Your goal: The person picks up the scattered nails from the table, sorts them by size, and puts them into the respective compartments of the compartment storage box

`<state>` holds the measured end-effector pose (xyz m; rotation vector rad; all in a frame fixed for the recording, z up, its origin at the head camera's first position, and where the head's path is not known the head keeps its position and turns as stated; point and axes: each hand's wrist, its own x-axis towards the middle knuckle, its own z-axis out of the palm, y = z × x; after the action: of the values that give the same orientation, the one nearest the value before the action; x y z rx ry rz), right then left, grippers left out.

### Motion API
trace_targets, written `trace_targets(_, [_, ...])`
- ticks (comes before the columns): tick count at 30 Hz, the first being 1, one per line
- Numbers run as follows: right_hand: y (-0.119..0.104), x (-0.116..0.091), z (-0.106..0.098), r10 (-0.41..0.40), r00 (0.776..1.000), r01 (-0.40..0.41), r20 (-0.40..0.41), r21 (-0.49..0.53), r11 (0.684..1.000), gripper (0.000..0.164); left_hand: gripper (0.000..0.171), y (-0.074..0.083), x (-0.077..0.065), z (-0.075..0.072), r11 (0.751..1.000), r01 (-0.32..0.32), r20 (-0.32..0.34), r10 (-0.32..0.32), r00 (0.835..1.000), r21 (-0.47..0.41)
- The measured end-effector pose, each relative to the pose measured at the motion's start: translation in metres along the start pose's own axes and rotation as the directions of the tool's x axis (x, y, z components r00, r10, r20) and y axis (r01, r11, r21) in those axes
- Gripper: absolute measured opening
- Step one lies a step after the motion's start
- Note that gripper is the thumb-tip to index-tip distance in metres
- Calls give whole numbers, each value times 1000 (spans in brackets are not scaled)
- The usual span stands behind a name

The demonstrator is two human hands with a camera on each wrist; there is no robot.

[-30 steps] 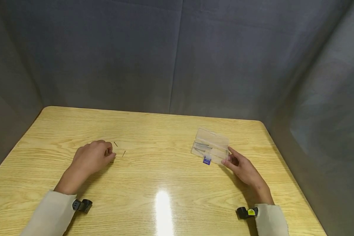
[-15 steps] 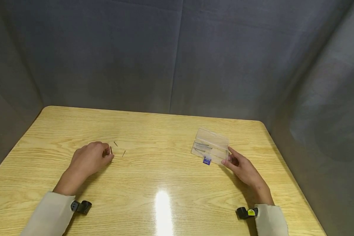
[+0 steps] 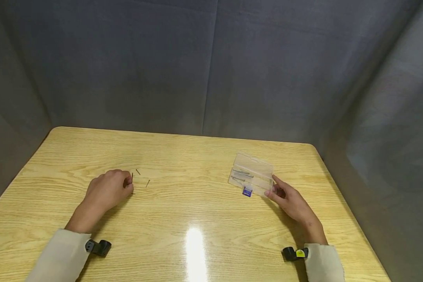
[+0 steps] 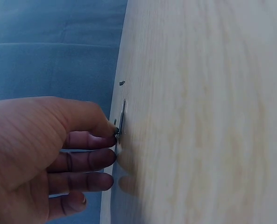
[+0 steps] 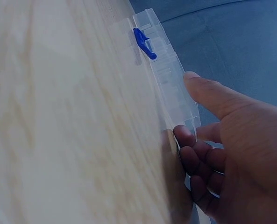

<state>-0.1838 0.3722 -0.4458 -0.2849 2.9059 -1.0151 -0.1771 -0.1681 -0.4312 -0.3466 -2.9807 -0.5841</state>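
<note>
My left hand [image 3: 107,190] is low over the table at left, thumb and index fingertips pinching a thin dark nail [image 4: 123,116]. The nail's upper part sticks up past the fingertips in the head view; the rest is hidden. Two more nails lie just beyond, one nail [image 3: 138,172] farther back and another nail [image 3: 148,183] to the right. At right, my right hand [image 3: 292,201] grips the near right end of a clear plastic box [image 3: 262,183], thumb on top and fingers at its side. The box's lid is raised, and several long nails [image 3: 242,175] lie in its left part.
A blue latch [image 3: 247,192] sticks out from the box's front edge. The wooden table [image 3: 197,176] ends at a dark grey curtain [image 3: 155,70] behind and on both sides. Each cuff carries a small black camera.
My left hand has drawn back slightly to the left, and the nail at its fingertips has come into sight. The right hand and box stay put.
</note>
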Motion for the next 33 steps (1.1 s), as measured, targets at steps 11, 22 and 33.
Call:
trace_targets(11, [1, 0, -1, -3, 1000, 3, 0, -6, 1000, 78, 14, -3, 2, 2, 1000, 5, 4, -5, 1000, -13])
trace_targets(22, [1, -1, 0, 8, 1000, -8, -3, -5, 1000, 80, 17, -4, 1, 1, 999, 25, 27, -24, 999, -34])
trace_targets(33, [0, -1, -1, 16, 1000, -16, -2, -2, 1000, 81, 18, -4, 3, 2, 1000, 19, 34, -18, 999, -21])
